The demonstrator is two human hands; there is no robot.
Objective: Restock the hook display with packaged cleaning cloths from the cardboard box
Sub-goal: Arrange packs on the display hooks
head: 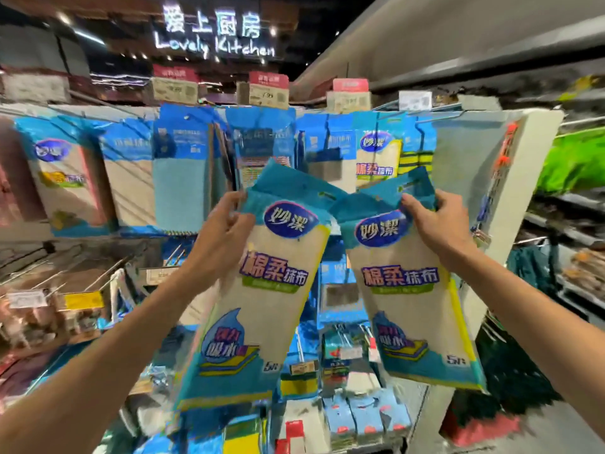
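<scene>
I hold up two packaged cleaning cloths in front of the hook display. My left hand (222, 224) grips the left pack (258, 290) by its upper left edge. My right hand (435, 221) pinches the right pack (409, 290) near its blue header. Both packs are beige with blue tops and a blue oval logo, and they tilt toward each other so that their headers almost touch. Behind them the top row of hooks (389, 113) carries hanging cloth packs (376, 158) of the same kind. The cardboard box is out of view.
Price tags (268, 90) stand above the top hook row. Bare metal hooks (108, 273) stick out at lower left. Lower rows hold sponges and small packs (360, 417). A white end panel (517, 198) closes the display on the right, with green goods (576, 162) beyond it.
</scene>
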